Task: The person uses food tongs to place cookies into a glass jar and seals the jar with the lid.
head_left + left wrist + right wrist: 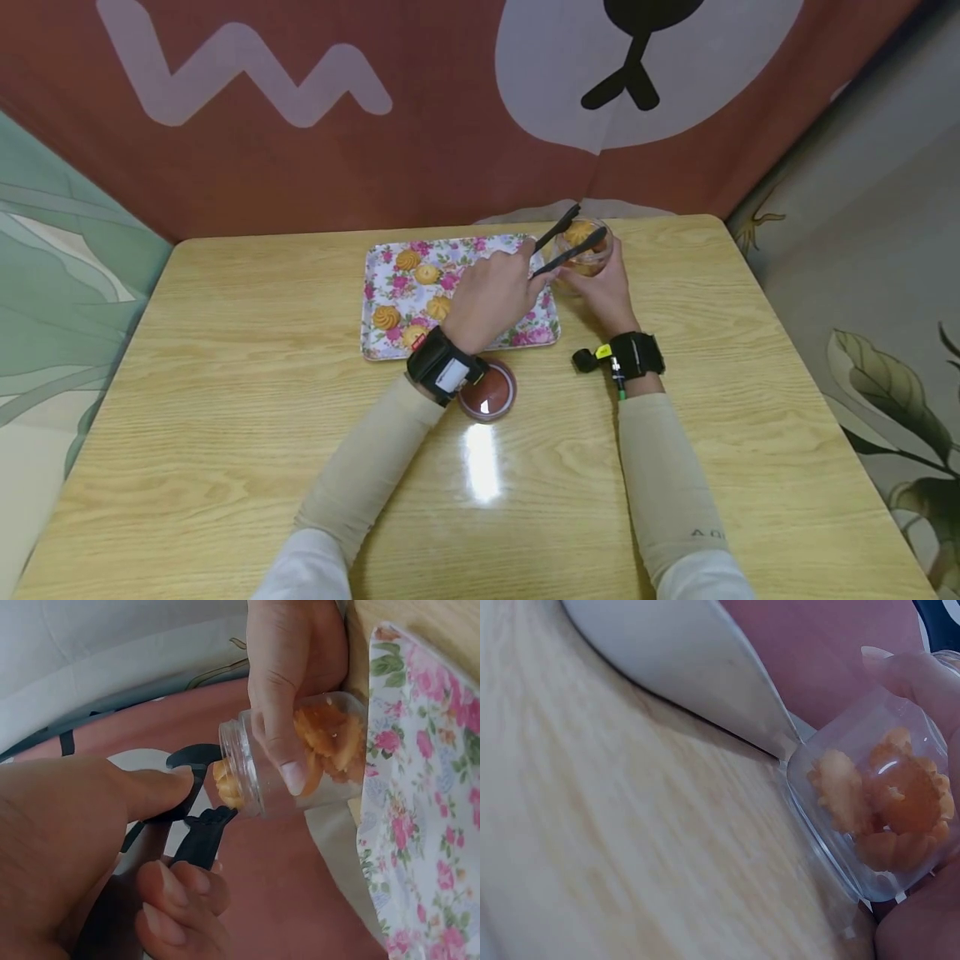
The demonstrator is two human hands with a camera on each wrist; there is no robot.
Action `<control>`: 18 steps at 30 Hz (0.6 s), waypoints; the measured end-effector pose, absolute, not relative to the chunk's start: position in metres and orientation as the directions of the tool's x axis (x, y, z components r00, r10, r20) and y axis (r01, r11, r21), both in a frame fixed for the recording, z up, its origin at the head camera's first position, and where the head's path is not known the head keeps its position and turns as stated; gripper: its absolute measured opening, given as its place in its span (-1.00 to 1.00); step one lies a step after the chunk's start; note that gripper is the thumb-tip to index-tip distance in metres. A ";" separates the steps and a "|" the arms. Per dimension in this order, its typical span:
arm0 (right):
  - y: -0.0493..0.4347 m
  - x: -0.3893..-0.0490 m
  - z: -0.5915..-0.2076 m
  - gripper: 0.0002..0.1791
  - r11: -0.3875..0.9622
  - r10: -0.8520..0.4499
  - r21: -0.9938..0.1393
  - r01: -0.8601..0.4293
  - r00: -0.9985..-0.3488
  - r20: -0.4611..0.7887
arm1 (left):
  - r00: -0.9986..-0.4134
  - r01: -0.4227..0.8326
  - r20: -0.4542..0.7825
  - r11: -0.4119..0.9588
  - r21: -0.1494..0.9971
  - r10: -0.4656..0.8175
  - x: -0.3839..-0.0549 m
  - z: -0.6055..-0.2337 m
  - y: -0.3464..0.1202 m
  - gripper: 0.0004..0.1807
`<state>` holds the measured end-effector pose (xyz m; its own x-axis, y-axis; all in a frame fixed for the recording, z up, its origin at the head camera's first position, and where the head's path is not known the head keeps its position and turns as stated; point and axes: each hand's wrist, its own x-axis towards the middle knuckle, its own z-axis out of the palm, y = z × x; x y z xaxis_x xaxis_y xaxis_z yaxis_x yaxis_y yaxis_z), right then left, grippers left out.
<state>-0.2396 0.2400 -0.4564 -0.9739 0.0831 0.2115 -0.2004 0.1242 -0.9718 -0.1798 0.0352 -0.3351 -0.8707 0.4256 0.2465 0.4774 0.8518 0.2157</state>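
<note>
My left hand point(491, 296) holds black tongs point(201, 838) over the right end of the flowered tray point(536, 335). Their tips are at the mouth of a clear plastic jar point(262, 802), where a piped butter cookie point(226, 784) sits between them. The fingers of my right hand point(606, 292) wrap round the jar's side. More cookies point(900, 799) show through the jar wall in the right wrist view. Several swirl cookies point(386, 317) lie on the left half of the tray. Part of the tray is hidden behind my left hand.
A round reddish-brown lid point(487, 392) lies on the wooden table point(225, 400) in front of the tray, partly under my left wrist. A red-brown cloth backdrop point(420, 167) hangs right behind the table's far edge.
</note>
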 end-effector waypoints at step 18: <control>0.230 -0.226 -0.433 -0.09 0.098 0.100 -0.979 -0.177 -0.977 0.187 | -0.889 0.441 0.243 0.867 0.233 0.387 -0.174 -0.324 0.022 -0.35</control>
<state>-0.2264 0.2296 -0.4334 -0.9772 0.1003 0.1871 -0.1774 0.0982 -0.9792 -0.1737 0.0220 -0.3245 -0.8893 0.3872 0.2432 0.4411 0.8667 0.2331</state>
